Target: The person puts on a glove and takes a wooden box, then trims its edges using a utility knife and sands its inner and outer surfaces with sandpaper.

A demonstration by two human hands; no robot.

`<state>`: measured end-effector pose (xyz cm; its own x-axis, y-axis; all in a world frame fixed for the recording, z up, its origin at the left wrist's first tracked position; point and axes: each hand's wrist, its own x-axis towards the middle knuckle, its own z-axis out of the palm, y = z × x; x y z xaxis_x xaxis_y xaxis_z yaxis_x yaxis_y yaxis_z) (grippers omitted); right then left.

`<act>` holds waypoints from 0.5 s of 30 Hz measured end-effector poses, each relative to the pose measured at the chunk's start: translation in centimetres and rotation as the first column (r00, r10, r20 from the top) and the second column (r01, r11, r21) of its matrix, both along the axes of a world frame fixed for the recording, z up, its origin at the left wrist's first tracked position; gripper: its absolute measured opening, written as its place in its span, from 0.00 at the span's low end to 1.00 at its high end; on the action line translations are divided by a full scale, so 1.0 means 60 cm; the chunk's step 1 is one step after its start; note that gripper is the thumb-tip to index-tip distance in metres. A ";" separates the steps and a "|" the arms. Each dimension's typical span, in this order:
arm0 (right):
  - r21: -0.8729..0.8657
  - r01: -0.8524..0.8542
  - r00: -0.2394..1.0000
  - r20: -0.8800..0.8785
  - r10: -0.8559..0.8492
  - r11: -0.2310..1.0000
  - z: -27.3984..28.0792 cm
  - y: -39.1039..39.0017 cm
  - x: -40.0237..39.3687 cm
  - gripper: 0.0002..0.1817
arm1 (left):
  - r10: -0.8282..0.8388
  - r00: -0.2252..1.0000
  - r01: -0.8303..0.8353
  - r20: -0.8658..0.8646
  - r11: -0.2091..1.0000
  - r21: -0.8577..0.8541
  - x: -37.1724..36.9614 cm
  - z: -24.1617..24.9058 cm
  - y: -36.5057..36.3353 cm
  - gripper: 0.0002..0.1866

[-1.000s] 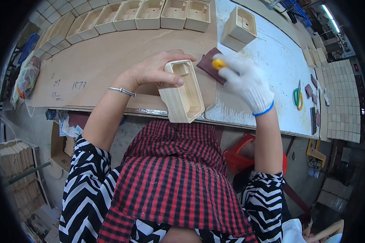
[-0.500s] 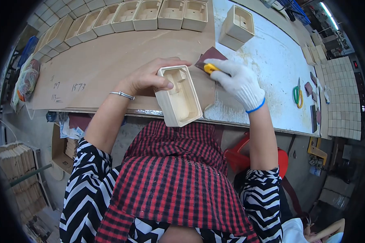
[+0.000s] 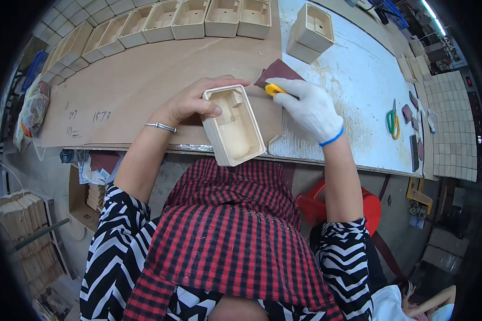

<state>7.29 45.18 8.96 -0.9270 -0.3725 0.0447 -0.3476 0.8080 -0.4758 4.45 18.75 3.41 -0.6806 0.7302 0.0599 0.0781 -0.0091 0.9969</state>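
Observation:
My left hand (image 3: 195, 100) is closed on a pale wooden box (image 3: 234, 125), its thumb hooked inside the rim and its fingers along the far side. The box is tilted with its hollow facing me, over the table's front edge. In my right hand (image 3: 310, 107), which wears a white glove with a blue cuff, is a yellow utility knife (image 3: 273, 89). Its tip points left, a short way from the box's upper right corner. A maroon sheet of sandpaper (image 3: 281, 70) lies just beyond the gloved fingers, partly covered by them.
A row of similar boxes (image 3: 190, 18) lines the back of the table. Two stacked boxes (image 3: 311, 33) stand at the back right. Green-and-yellow scissors (image 3: 393, 122) and sandpaper scraps (image 3: 407, 113) lie at the right. A red stool (image 3: 313, 204) is below; another person (image 3: 388, 304) shows at lower right.
My right hand and the knife have shifted slightly left. The box in my left hand has also moved a little left, still in the same grip.

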 end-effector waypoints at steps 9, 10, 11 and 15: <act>-0.151 -0.015 0.891 0.447 0.082 0.988 0.004 0.026 0.050 0.20 | 0.057 0.998 -0.059 0.032 0.996 0.072 0.012 -0.013 -0.004 0.46; -0.127 0.003 0.904 0.424 0.052 0.992 0.001 0.021 0.050 0.19 | 0.053 0.998 -0.055 0.032 0.996 0.070 0.013 -0.013 -0.004 0.46; -0.102 0.022 0.917 0.398 0.021 0.994 -0.001 0.020 0.050 0.19 | 0.052 0.998 -0.054 0.029 0.996 0.072 0.013 -0.015 -0.003 0.46; -0.306 0.057 0.925 0.374 0.065 0.950 0.000 0.020 0.042 0.19 | 0.069 0.998 -0.070 0.013 0.994 0.082 0.013 -0.015 -0.006 0.44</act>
